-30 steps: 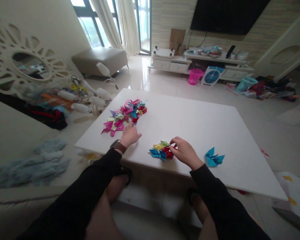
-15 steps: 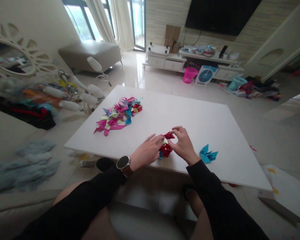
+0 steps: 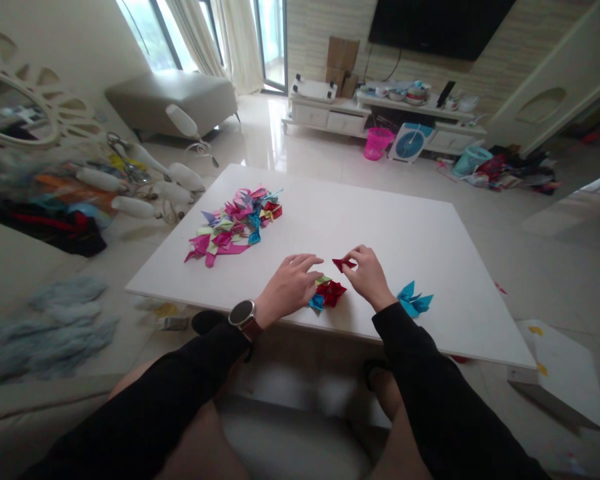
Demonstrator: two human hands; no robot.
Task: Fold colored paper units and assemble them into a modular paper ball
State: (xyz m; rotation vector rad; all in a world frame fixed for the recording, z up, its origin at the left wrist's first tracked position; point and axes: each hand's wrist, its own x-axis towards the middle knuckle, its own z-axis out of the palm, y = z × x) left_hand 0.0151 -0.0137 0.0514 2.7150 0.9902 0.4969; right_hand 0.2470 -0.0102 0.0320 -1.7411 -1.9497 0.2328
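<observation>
The one camera rides on the seated person's head, tipped forward and down over the white table. The left hand and right hand lie close below it, mid-frame, and black sleeves fill the bottom edge. It faces the television wall, with windows far left.
</observation>
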